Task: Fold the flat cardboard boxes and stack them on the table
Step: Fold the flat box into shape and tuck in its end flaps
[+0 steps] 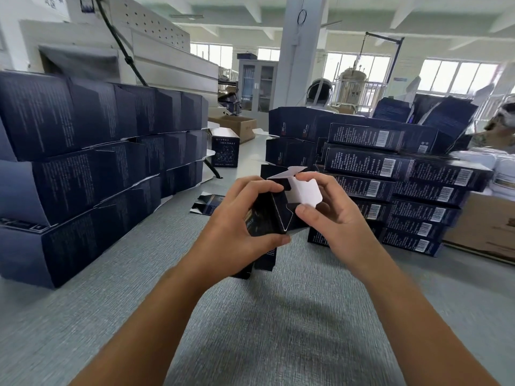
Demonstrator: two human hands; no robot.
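— Where's the box (267, 217)?
— Over the grey surface (278, 316), between both hands. The left hand (239, 224) curls its fingers round the dark body; the right hand (334, 215) pinches the white flap (305, 192) with thumb and fingers.

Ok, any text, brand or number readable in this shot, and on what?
Nothing can be quoted.
Boxes stacked at right: print and barcodes, too small.
Boxes stacked at left: fine print, blurred.
Held box: print blurred.
Upright box behind: drawing and print, unreadable.
Brown carton: dark marks, unreadable.
Wall sign: cut off, blurred.
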